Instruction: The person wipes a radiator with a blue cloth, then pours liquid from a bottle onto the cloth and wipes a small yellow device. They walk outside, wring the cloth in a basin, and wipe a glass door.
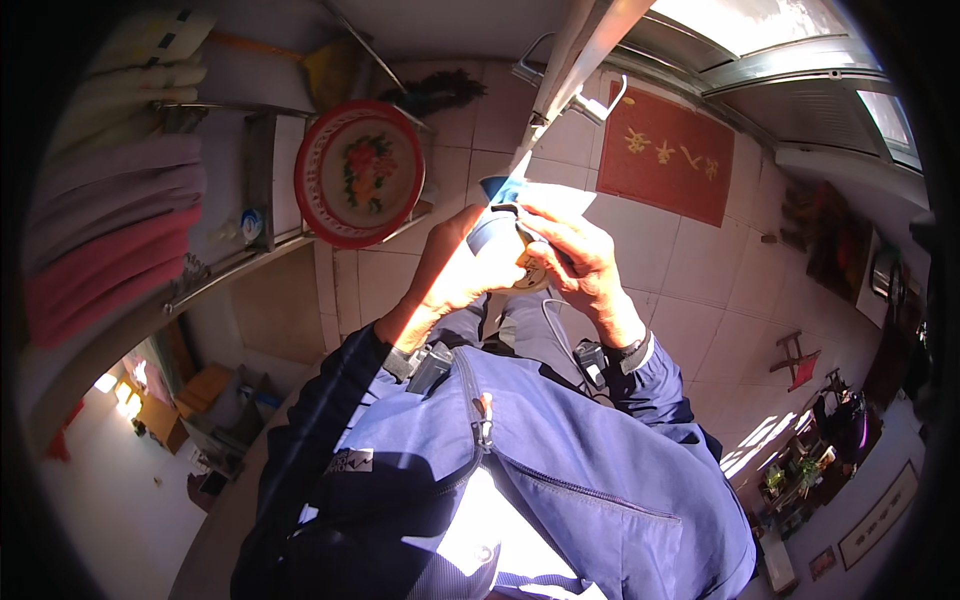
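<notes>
In front of my waist, both hands grip a small blue and pale item (491,227), lit by strong sunlight. Its exact kind is hard to tell; a dark strap or band crosses its upper part, and pointed blue and white flaps stick out at the far side. A round beige patch (534,277) with a dark drawing shows on its near side. My left hand (459,266) wraps the left side, its thumb lying across the front. On the right side, the fingers of my right hand (577,251) press near the band. Glare and fingers hide much of the item.
A door edge with metal handles (592,107) stands just beyond my hands. To the left, a washstand rack (281,244) carries a red-rimmed floral basin (309,172) and hanging towels (120,240). A red doormat (660,180) lies on the tiled floor; a small folding stool (799,367) is farther right.
</notes>
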Available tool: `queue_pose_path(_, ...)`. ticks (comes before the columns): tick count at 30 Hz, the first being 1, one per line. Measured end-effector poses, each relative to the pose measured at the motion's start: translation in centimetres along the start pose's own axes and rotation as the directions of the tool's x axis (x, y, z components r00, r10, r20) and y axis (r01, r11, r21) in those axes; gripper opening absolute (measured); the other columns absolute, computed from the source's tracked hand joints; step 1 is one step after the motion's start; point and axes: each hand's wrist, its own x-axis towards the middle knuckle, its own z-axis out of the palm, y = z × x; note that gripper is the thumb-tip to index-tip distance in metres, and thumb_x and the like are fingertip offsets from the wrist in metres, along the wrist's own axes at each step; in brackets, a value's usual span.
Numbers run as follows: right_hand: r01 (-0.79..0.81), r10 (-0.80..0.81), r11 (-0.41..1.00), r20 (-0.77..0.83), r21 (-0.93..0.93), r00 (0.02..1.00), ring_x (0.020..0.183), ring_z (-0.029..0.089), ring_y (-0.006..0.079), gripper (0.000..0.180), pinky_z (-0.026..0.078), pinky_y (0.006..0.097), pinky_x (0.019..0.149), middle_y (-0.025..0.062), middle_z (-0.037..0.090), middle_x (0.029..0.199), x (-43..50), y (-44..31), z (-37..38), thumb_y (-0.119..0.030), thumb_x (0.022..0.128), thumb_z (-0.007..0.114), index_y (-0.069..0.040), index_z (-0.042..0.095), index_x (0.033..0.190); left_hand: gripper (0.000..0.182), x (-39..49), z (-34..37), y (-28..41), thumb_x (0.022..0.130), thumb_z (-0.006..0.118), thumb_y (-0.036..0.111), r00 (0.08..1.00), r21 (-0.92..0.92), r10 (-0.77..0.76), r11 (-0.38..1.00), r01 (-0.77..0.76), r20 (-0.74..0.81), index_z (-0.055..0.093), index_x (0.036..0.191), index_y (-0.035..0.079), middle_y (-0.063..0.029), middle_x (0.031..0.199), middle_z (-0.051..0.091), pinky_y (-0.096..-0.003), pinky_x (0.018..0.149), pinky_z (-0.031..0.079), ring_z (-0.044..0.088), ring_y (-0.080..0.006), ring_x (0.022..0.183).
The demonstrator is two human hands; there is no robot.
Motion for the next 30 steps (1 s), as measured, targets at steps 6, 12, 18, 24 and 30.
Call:
queue_pose_path(6,-0.291,0.303,0.927,-0.014,0.235,0.953,0.115,0.069,0.0211,0.034,0.053,0.0332,0.101,0.0146,0.073,0.127,-1.5,0.3,-0.7,-0.008,0.096,0.074,-0.004,0.071,0.129,0.06,0.3,-1.0,0.2,0.062,0.092,0.02,0.997,0.195,-0.034,0.981,0.019,0.073,0.063,0.111,0.001,-0.0145,0.094,0.07,-0.0348,0.081,0.054,0.068,-0.0209,0.087)
queue_pose_path(12,-0.037,0.003,0.978,-0.162,-0.205,0.987,0.091,0.072,0.0279,0.026,0.058,0.0357,0.081,0.0129,0.071,0.111,0.4,-1.4,-1.7,-0.007,0.082,0.085,-0.003,0.069,0.102,0.056,0.5,-0.9,1.8,0.061,0.089,0.02,0.996,0.174,-0.041,0.984,0.028,0.073,0.062,0.106,0.001,-0.0138,0.091,0.067,-0.0334,0.079,0.052,0.063,-0.0185,0.084)
queue_pose_path(18,0.114,-0.122,0.974,-0.029,-0.196,0.992,0.076,0.064,0.0277,0.016,0.049,0.0375,0.065,0.0082,0.063,0.088,2.4,-2.2,1.8,-0.014,0.084,0.08,-0.006,0.066,0.083,0.049,0.0,0.8,2.4,0.065,0.085,0.015,0.998,0.072,-0.023,0.997,0.018,0.067,0.063,0.107,0.002,-0.0085,0.091,0.067,-0.0332,0.077,0.052,0.061,-0.0134,0.085)
queue_pose_path(24,-0.226,0.256,0.955,-0.144,0.193,0.956,0.081,0.062,0.0157,0.012,0.049,0.03,0.072,0.0066,0.066,0.085,1.8,-0.4,1.6,-0.006,0.085,0.08,0.001,0.074,0.093,0.06,-0.4,-0.6,-0.4,0.061,0.091,0.018,0.998,0.129,-0.034,0.991,0.04,-0.044,0.066,0.113,0.002,-0.0148,0.097,0.072,-0.0356,0.083,0.055,0.072,-0.0246,0.09)
queue_pose_path(30,-0.133,0.251,0.91,-0.266,0.394,0.931,0.101,0.064,0.016,0.02,0.051,0.0297,0.089,0.0074,0.071,0.104,0.1,0.8,2.5,0.001,0.09,0.075,0.001,0.077,0.11,0.054,-1.1,0.9,-2.6,0.064,0.088,0.002,0.972,-0.447,-0.137,0.894,0.037,-0.194,0.066,0.113,0.001,-0.0095,0.106,0.072,-0.0313,0.091,0.054,0.069,-0.0186,0.099)
